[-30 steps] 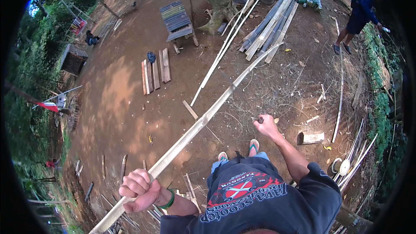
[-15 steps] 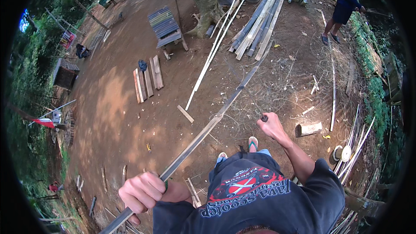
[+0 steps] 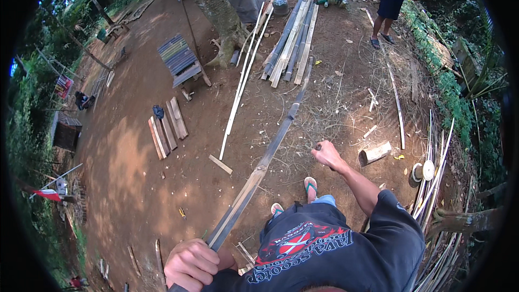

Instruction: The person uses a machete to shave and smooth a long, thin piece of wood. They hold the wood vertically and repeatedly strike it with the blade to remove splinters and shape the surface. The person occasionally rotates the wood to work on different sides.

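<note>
Left hand [image 3: 192, 265]: closed tight round a long bamboo strip [image 3: 277, 141], which is gripped near the lower edge of the view. The strip is slanted up and rightward, its far tip placed near the stacked poles [image 3: 292, 43]; contact there cannot be told. Right hand [image 3: 328, 155]: a short dark handle [image 3: 318, 147] is enclosed in the fist, held apart from the strip; whatever is fitted to it cannot be made out. Farther out, a log [image 3: 376, 153] is seen to the right, planks [image 3: 168, 127] to the left.

Handling, as judged: light for its length, springy, smooth on the dark skin, easily split along the grain. Best held near one end, with the sharp edges kept off the palm.

Against the frame one second ago: there the strip's pale face is shown; now mostly dark skin is presented, with a pale streak near the fist. The left hand is turned knuckles up, its thumb now hidden.
</note>
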`<state>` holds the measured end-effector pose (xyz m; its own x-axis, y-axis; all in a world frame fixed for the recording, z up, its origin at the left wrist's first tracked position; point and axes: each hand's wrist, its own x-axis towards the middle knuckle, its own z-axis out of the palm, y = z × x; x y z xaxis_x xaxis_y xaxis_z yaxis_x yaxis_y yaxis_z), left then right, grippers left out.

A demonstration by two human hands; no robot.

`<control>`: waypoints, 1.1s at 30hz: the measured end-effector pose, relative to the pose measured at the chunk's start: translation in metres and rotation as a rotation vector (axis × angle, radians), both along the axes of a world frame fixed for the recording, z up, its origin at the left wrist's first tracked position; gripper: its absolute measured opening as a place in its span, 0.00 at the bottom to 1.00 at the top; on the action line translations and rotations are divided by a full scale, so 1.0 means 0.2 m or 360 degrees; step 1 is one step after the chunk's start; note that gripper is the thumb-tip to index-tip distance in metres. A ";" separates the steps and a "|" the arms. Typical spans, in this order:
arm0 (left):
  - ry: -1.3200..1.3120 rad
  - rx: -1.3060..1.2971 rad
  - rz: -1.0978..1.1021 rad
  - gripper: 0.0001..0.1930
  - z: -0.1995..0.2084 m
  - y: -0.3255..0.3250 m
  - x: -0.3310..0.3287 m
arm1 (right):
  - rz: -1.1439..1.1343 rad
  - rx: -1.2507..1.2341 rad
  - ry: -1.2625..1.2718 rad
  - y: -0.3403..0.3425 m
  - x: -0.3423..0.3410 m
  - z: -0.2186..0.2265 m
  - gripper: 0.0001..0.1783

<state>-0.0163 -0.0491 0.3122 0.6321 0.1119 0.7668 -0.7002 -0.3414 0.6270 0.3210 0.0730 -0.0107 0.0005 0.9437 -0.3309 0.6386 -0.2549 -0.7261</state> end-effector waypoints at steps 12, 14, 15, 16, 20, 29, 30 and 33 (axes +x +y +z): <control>-0.0382 -0.0072 0.0511 0.23 -0.14 -0.10 -0.28 | -0.0326 -0.0050 -0.0025 0.24 0.01 -0.46 0.19; -0.0683 -0.0235 0.0951 0.22 -0.17 -0.17 -0.27 | -0.0171 0.0139 0.0156 0.11 -0.13 -0.29 0.18; -0.0835 -0.0333 0.1188 0.22 -0.18 -0.23 -0.26 | -0.0004 0.0146 0.0190 0.04 -0.19 -0.26 0.17; -0.0878 -0.0362 0.1336 0.23 -0.23 -0.23 -0.29 | 0.0193 0.0212 0.0176 -0.03 -0.25 -0.14 0.16; -0.1066 -0.0526 0.1743 0.23 -0.28 -0.27 -0.27 | 0.0761 0.0648 0.0393 -0.15 -0.47 0.06 0.11; -0.1337 -0.0699 0.2330 0.19 -0.32 -0.56 -0.26 | 0.0074 -0.0166 0.0110 0.32 -0.42 -0.54 0.18; -0.1388 -0.0731 0.2403 0.19 -0.33 -0.60 -0.28 | 0.0227 -0.0209 0.0163 0.27 -0.46 -0.42 0.18; -0.1128 -0.0713 0.2378 0.16 -0.38 -0.72 -0.34 | 0.0890 0.0195 -0.0022 0.08 -0.48 -0.32 0.17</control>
